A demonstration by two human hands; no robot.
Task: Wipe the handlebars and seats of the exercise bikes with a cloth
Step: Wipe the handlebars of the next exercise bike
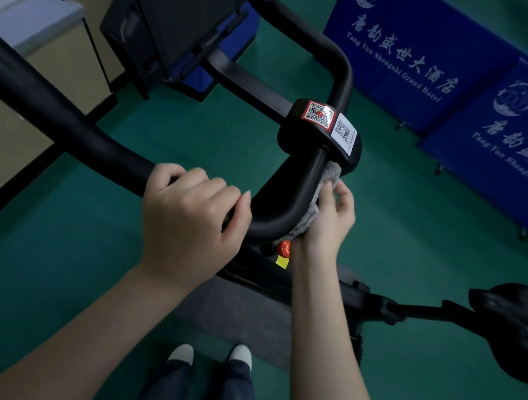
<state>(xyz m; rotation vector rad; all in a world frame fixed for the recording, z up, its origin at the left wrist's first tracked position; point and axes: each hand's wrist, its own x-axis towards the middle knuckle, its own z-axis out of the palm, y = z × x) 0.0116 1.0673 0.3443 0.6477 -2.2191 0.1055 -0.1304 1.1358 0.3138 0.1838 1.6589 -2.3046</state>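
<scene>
Left hand (pixel 186 223) wrapped round the handlebar (pixel 294 187), fingers curled over the top at the near end of the left-side tube, thumb side toward the bend. Right hand (pixel 330 221) holds a grey cloth (pixel 329 173) pressed against the outer side of the curved section, fingers loosely curled round it. The cloth's top edge touches the underside of the centre clamp block (pixel 328 124) with the QR stickers; its lower edge is just above the red knob (pixel 284 247). A short stretch of bare bar sits between the hands at the bottom of the bend. Right of the right hand there is open green floor (pixel 418 235) up to the blue banners (pixel 407 51). Seat (pixel 522 331) at lower right, well apart from both hands, on its post. Console (pixel 172 12) up top behind the bar loop. Cabinet (pixel 2 101) close on the left. Grey mat (pixel 235 312) under the frame, person's shoes (pixel 182 352) just beside its near edge.
</scene>
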